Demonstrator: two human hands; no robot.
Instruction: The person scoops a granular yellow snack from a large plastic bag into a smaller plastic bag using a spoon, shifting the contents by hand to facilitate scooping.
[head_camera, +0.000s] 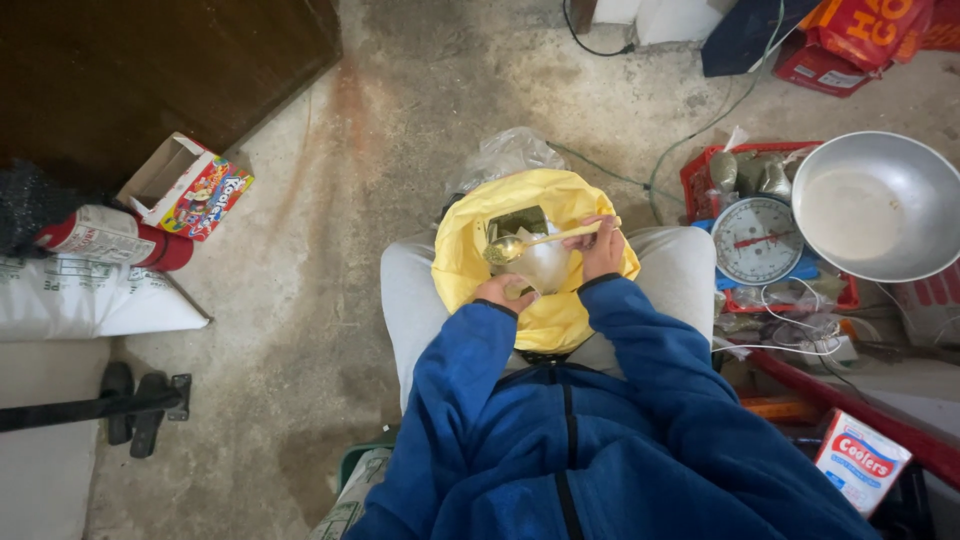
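Observation:
A yellow plastic bag (468, 262) lies open on my lap, with a dark green dried stuff (517, 221) showing inside it. My right hand (603, 248) grips the handle of a metal spoon (512, 246), whose bowl carries some of the green stuff over the bag's mouth. My left hand (503, 291) pinches a small clear plastic bag (545, 267) open just below the spoon. Both arms are in blue sleeves.
A round weighing scale (757, 240) with a big metal bowl (875, 205) stands at my right on a red crate (700, 180). Cardboard boxes (190, 185), a white sack (90, 295) and a red-and-white roll sit left on the concrete floor. A small carton (860, 460) lies lower right.

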